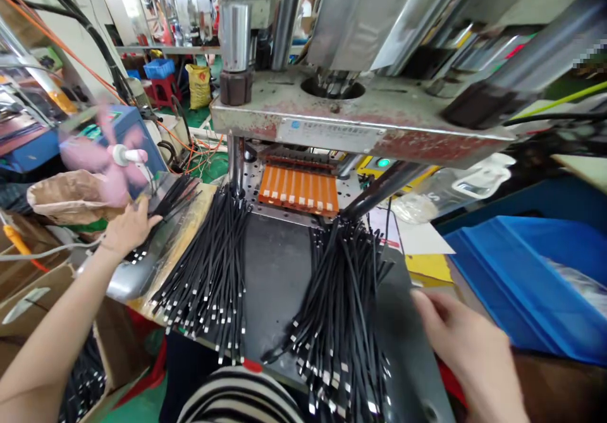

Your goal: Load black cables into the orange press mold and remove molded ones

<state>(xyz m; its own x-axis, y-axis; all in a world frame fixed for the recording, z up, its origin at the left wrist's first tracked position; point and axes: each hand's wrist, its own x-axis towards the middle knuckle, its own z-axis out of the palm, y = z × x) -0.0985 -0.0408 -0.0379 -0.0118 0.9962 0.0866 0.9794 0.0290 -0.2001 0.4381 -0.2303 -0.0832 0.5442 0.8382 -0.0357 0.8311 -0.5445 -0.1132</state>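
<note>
Left hand: thumb spread from the fingers, at the small cable batch; no grip evident. Right hand: loosely curled by the right edge of the desk; contents cannot be determined. Two black cable bundles lie before the orange fixture. Step, in my judgement: handling cables at left; next move calls for a controlled left-hand grasp.
</note>
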